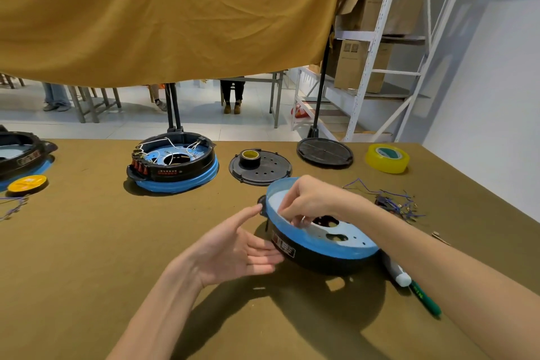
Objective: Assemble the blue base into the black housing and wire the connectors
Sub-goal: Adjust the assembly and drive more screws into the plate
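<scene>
Blue base [333, 245] seated inside black housing [318, 260], tilted, at centre right of olive table [87, 242]

Right hand [306, 202] over the base rim at 11 o'clock, fingers curled, fingertips pinching at the pale inner face; whether anything small held, impossible to tell

Left hand [233, 245] at 9 o'clock of the housing, palm up, fingers straight and apart, fingertips touching the black wall by its label

Wired unit [174, 162] at 10 o'clock, white leads inside

Perforated black disc [260, 168] with dark tape roll [250, 156] at 12 o'clock; black lid [325, 151] and yellow tape [387, 157] at 1 o'clock

Loose blue wires [388, 199] at 2 o'clock; green-handled tool [420, 295] just beside the housing at 4 o'clock
</scene>
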{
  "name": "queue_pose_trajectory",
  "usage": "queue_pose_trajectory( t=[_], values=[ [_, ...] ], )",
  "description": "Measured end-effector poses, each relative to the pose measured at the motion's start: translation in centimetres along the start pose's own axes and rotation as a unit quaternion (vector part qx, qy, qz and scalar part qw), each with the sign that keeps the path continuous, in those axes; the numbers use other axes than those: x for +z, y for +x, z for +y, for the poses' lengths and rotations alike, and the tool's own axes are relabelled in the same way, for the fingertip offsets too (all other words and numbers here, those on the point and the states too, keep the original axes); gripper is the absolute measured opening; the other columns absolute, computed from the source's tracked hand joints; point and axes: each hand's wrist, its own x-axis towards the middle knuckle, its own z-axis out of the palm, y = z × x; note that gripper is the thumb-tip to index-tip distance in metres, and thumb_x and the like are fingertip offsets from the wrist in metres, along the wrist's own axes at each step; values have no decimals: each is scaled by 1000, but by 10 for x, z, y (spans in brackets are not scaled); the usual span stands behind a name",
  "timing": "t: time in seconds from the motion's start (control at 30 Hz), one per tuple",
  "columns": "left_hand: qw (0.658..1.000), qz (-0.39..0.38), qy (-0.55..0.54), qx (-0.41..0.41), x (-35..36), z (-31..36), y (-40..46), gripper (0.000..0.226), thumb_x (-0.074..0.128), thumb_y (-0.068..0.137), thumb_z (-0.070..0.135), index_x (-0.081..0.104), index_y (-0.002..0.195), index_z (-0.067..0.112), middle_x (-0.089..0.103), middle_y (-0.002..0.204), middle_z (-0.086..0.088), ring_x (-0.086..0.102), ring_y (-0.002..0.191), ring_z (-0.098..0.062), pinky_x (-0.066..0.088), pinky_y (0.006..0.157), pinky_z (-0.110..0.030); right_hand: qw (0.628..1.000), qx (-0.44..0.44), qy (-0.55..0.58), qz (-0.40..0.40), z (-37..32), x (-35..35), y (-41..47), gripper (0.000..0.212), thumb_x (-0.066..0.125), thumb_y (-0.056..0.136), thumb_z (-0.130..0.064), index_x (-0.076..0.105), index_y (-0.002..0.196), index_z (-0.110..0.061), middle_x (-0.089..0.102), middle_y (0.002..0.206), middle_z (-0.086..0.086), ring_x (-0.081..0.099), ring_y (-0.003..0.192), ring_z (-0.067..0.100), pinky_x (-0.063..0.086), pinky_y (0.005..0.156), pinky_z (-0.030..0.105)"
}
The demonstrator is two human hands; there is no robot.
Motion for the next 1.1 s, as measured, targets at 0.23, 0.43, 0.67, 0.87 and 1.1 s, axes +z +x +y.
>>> queue_pose_trajectory(
  t=[0.23,0.43,0.67,0.87,1.1],
  values=[
    [991,56,124,-15,6,-19,19,111,84,61,68,51,135,-7,76,113,-20,75,106,-27,60,95,-40,999,15,35,-37,24,16,-19,7,76,90,-20,81,85,-21,76,72,-2,66,60,6,52,55,19],
    [986,41,161,-30,3,-21,23,110,92,49,66,58,128,-4,76,114,-19,74,108,-27,62,81,-31,997,-2,59,-47,33,22,-26,10,77,91,-26,82,88,-18,75,73,-1,62,60,7,49,54,19],
    [984,74,157,-27,4,-26,31,73,80,76,49,62,124,-2,77,111,-17,75,105,-25,62,83,-31,998,-33,25,-46,38,24,-24,8,80,87,-25,82,88,-18,76,74,-4,63,59,4,47,53,14],
    [982,95,157,-36,8,-26,31,74,75,74,56,63,121,0,78,108,-16,76,102,-24,63,80,-30,997,-36,29,-58,37,20,-18,7,80,88,-26,82,84,-21,74,69,-3,62,59,5,48,57,19],
    [985,79,149,-36,6,-24,29,88,77,62,62,64,122,-2,77,110,-18,76,105,-25,63,82,-31,990,-40,117,-74,42,16,-20,6,75,92,-16,79,93,-11,75,75,0,64,58,7,51,54,21]
  ],
)
